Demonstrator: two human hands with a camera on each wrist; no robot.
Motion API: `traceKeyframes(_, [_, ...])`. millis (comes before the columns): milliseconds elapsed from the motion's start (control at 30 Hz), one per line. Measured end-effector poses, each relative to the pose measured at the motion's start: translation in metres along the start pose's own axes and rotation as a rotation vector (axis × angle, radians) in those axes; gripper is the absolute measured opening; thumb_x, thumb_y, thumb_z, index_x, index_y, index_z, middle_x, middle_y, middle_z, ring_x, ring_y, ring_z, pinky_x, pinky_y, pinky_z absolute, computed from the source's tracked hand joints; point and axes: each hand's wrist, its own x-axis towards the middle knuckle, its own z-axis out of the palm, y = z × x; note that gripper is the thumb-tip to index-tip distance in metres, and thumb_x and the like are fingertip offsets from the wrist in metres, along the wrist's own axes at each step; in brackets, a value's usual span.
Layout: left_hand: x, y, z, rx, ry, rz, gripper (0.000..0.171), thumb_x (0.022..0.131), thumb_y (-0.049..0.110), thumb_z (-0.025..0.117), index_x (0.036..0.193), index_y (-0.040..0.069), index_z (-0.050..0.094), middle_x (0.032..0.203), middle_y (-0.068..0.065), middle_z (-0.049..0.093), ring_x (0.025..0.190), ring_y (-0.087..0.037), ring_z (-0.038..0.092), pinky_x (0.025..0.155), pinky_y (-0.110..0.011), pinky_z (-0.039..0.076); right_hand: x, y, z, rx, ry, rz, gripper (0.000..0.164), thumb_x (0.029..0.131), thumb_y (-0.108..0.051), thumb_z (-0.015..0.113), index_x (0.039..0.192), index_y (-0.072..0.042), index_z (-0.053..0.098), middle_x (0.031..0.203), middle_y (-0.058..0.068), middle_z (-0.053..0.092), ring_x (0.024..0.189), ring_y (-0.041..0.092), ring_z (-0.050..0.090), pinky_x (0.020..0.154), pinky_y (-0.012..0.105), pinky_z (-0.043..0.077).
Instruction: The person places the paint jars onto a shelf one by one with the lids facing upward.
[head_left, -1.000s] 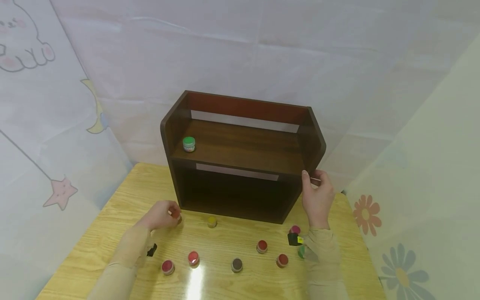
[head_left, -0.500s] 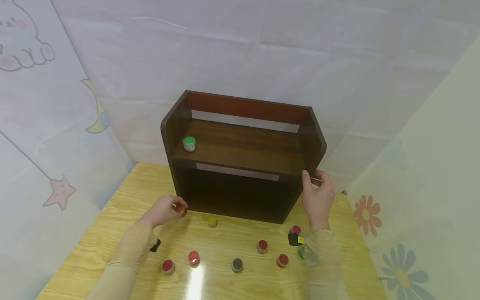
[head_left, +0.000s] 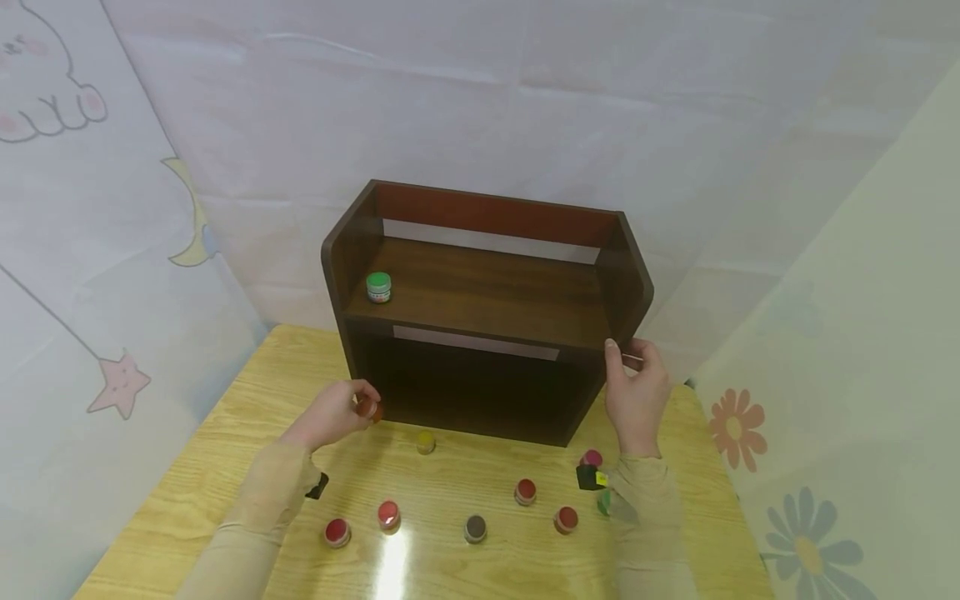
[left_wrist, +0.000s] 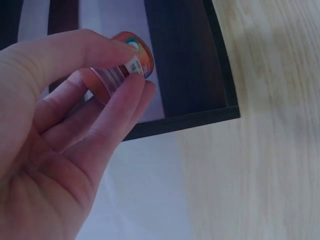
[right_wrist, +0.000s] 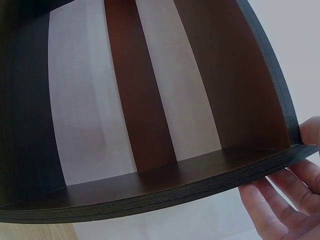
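Note:
My left hand (head_left: 328,415) pinches a small round jar with an orange-red lid (head_left: 371,409), in front of the shelf's lower left corner. Thumb and fingers lie round the jar (left_wrist: 106,81) in the left wrist view, where part of its printed label shows. The dark brown two-tier shelf (head_left: 487,287) stands at the back of the table. With my right hand (head_left: 636,400) I grip the edge of its right side panel, at the height of the middle board. A jar with a green lid (head_left: 378,287) sits at the left of the upper board.
A yellow-lidded jar (head_left: 425,442) stands just in front of the shelf. Nearer are red-lidded jars (head_left: 388,515), a dark grey-lidded jar (head_left: 475,528) and a pink-lidded jar (head_left: 592,459). The right sleeve partly hides another green jar (head_left: 603,502). Printed cloth (head_left: 480,100) hangs behind the table (head_left: 247,433).
My left hand, with the orange-red jar, has moved a little right and up, from the table beside the shelf to its lower left corner. The right hand has stayed on the panel.

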Motion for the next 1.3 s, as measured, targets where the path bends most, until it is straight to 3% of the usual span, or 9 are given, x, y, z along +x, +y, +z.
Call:
traceKeyframes(167, [0.002,0.008,-0.003,-0.022,0.007,0.024,0.029,0.083,-0.001,0.077,0.111,0.002,0.069,0.090,-0.002,0.068,0.078,-0.016,0.064,0.068,-0.033,0.054,0.000,0.001,0.000,0.002,-0.001,-0.008,0.032,0.098,-0.026,0.069,0.103,0.005,0.068,0.099,0.016,0.070,0.087,0.033,0.070,0.072,0.028,0.050])
traceKeyframes(333, [0.003,0.015,-0.005,-0.066,0.006,0.056,0.029,0.083,-0.006,0.076,0.110,0.002,0.069,0.093,-0.005,0.070,0.080,-0.017,0.068,0.068,-0.031,0.057,0.000,0.000,-0.001,0.013,-0.005,-0.006,0.032,0.098,-0.025,0.069,0.103,0.006,0.068,0.100,0.017,0.070,0.087,0.033,0.070,0.070,0.023,0.048])
traceKeyframes(567, [0.003,0.027,-0.011,-0.037,0.034,0.095,0.026,0.083,-0.004,0.076,0.107,0.006,0.072,0.093,-0.002,0.070,0.079,-0.014,0.067,0.068,-0.031,0.056,-0.001,-0.001,0.001,0.017,-0.006,0.002,0.033,0.099,-0.026,0.069,0.104,0.007,0.068,0.101,0.018,0.070,0.087,0.033,0.070,0.070,0.021,0.047])
traceKeyframes(867, [0.005,0.046,-0.019,-0.053,0.099,0.161,0.026,0.084,0.003,0.080,0.109,0.002,0.074,0.090,-0.002,0.069,0.075,-0.012,0.067,0.069,-0.030,0.057,-0.001,-0.003,0.003,0.020,-0.012,0.008,0.034,0.099,-0.027,0.068,0.104,0.006,0.068,0.102,0.017,0.070,0.088,0.033,0.070,0.070,0.020,0.047])
traceKeyframes(1100, [0.005,0.060,-0.026,-0.084,0.137,0.204,0.034,0.085,0.012,0.084,0.115,0.001,0.074,0.099,-0.002,0.070,0.076,-0.008,0.068,0.070,-0.026,0.058,-0.001,-0.003,0.002,0.013,-0.014,-0.007,0.032,0.099,-0.025,0.069,0.104,0.007,0.067,0.100,0.020,0.070,0.088,0.034,0.069,0.072,0.034,0.050])
traceKeyframes(1300, [0.005,0.067,-0.030,-0.081,0.168,0.268,0.035,0.085,0.013,0.084,0.116,0.002,0.074,0.099,0.001,0.069,0.077,-0.008,0.068,0.070,-0.027,0.058,-0.001,-0.001,0.002,0.017,-0.010,0.001,0.031,0.098,-0.024,0.069,0.104,0.007,0.067,0.100,0.020,0.069,0.087,0.034,0.069,0.072,0.033,0.050])
